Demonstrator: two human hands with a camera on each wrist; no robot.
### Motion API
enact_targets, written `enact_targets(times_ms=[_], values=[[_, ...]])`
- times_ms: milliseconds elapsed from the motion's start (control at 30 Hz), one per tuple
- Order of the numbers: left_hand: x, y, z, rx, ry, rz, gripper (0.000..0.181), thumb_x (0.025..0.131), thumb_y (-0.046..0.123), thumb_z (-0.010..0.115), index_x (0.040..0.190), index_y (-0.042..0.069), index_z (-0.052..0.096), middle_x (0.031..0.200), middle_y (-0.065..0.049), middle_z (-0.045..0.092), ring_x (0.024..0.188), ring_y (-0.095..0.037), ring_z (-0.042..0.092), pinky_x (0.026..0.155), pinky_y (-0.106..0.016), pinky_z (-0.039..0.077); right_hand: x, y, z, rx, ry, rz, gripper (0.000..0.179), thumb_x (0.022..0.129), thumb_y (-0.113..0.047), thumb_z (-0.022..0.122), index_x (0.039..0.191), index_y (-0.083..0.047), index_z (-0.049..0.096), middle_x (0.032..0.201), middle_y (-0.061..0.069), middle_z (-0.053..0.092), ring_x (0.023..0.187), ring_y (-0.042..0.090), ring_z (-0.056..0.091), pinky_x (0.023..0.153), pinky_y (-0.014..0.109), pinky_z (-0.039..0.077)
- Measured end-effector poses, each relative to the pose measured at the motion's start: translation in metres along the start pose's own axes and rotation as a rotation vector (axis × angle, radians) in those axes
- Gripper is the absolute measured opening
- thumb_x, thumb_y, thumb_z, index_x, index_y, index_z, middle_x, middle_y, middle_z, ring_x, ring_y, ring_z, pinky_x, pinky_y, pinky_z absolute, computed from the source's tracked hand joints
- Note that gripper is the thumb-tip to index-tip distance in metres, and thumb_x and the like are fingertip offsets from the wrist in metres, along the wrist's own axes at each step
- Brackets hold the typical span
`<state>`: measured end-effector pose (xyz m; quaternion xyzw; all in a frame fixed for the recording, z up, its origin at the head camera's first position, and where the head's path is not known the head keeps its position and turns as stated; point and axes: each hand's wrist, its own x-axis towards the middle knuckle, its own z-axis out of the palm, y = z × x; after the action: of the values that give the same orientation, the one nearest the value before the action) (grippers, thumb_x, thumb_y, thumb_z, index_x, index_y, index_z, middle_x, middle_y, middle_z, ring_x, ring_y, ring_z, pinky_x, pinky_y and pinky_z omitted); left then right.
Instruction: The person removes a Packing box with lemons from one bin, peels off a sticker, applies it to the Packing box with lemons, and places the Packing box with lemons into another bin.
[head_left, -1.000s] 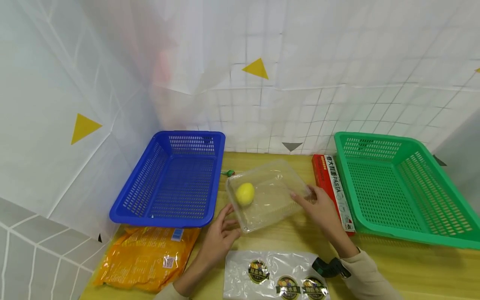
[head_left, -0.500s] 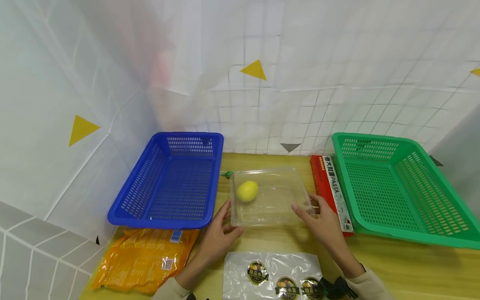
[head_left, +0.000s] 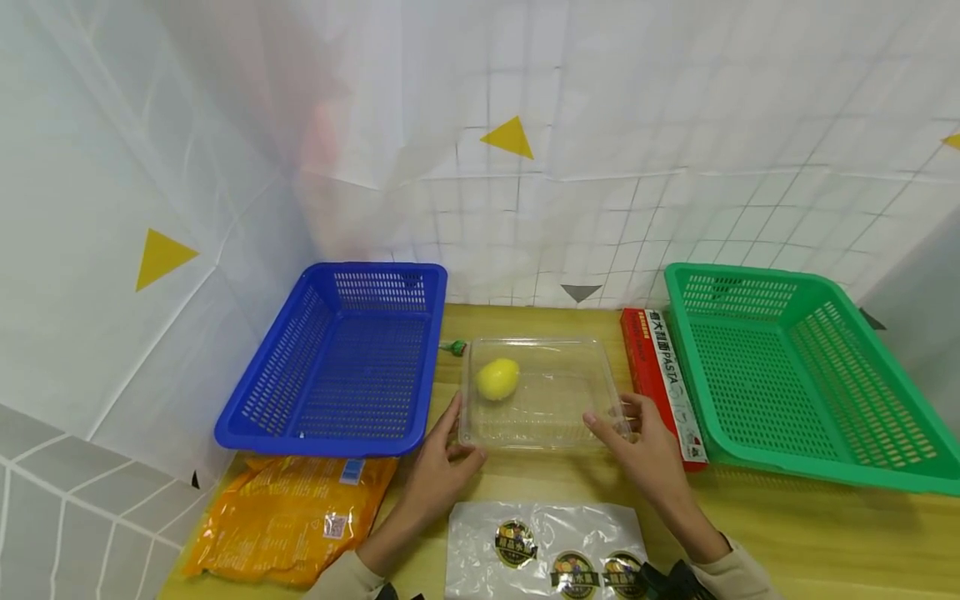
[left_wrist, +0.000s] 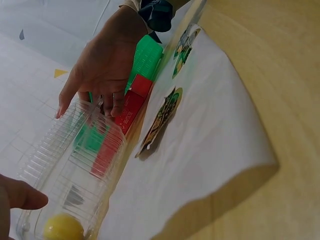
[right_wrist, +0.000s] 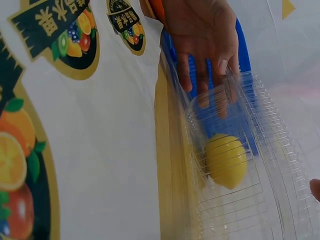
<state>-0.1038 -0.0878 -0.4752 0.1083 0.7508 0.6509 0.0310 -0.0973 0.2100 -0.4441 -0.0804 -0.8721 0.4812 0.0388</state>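
A clear plastic box [head_left: 558, 421] with ribbed walls lies in the middle of the wooden table in the head view, a yellow lemon [head_left: 498, 379] at its left end. At the near left corner, my left hand [head_left: 438, 471] holds the box, fingers along its side and thumb by the rim; the right wrist view shows that left hand [right_wrist: 202, 40] and the lemon [right_wrist: 226, 161] through the plastic. My right hand [head_left: 651, 454] grips the right end, thumb over the rim and fingers on the outer side. The left wrist view also shows the right hand [left_wrist: 102, 65] there.
A blue basket [head_left: 322, 443] stands left, a green basket [head_left: 832, 473] right, with a red pasta box [head_left: 663, 387] beside it. An orange packet [head_left: 292, 517] lies front left. A white plastic sheet with fruit labels [head_left: 547, 575] lies in front. A small green-red object [head_left: 454, 347] lies behind.
The clear box was tilted and raised at its right end; it has turned level and come down square to me. Both hands stay on it, the right one lower. The lemon has shifted slightly.
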Motion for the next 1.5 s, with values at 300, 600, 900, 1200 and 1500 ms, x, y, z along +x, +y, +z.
enact_targets(times_ms=[300,600,900,1200,1500], values=[[-0.003,-0.001,0.001,0.009,0.026,-0.032,0.092,0.092,0.005,0.076,0.165,0.003,0.021,0.156,-0.027,0.04,0.112,-0.037,0.065,0.092,-0.038,0.056,-0.003,0.001,0.002,-0.012,-0.004,-0.003,0.093,0.094,-0.058,0.072,0.153,0.002,0.033,0.132,0.024,0.054,0.11,0.035,0.057,0.085,0.043,0.051],[-0.014,0.012,-0.002,0.089,0.109,-0.072,0.078,0.094,0.005,0.068,0.159,-0.007,0.027,0.157,-0.021,0.043,0.137,-0.042,0.048,0.112,-0.051,0.04,-0.014,-0.009,-0.003,-0.102,0.105,-0.165,0.09,0.095,-0.048,0.075,0.153,0.008,0.032,0.138,0.028,0.048,0.122,0.043,0.049,0.096,0.058,0.045],[-0.031,0.02,-0.006,0.278,0.103,-0.001,0.063,0.09,0.0,0.074,0.146,-0.007,0.048,0.137,-0.028,0.058,0.124,-0.045,0.059,0.105,-0.053,0.047,-0.034,-0.021,-0.003,-0.064,0.353,-0.549,0.063,0.082,-0.009,0.084,0.136,0.006,0.054,0.123,0.019,0.058,0.111,0.033,0.053,0.093,0.041,0.043],[-0.038,0.024,-0.006,0.621,0.166,0.163,0.037,0.082,0.003,0.079,0.115,0.003,0.063,0.105,-0.011,0.067,0.093,-0.028,0.066,0.081,-0.043,0.056,-0.055,-0.02,0.016,0.086,-0.035,-0.585,0.026,0.085,0.003,0.083,0.103,-0.013,0.073,0.083,-0.011,0.066,0.072,0.009,0.063,0.061,0.026,0.056],[-0.048,0.022,-0.001,0.585,-0.034,0.277,0.017,0.085,0.004,0.077,0.085,0.016,0.064,0.076,0.015,0.055,0.065,0.001,0.051,0.057,-0.019,0.047,-0.067,-0.006,0.04,0.136,-0.452,-0.363,0.017,0.093,-0.014,0.08,0.106,-0.007,0.073,0.081,-0.01,0.065,0.07,0.007,0.062,0.06,0.028,0.056]])
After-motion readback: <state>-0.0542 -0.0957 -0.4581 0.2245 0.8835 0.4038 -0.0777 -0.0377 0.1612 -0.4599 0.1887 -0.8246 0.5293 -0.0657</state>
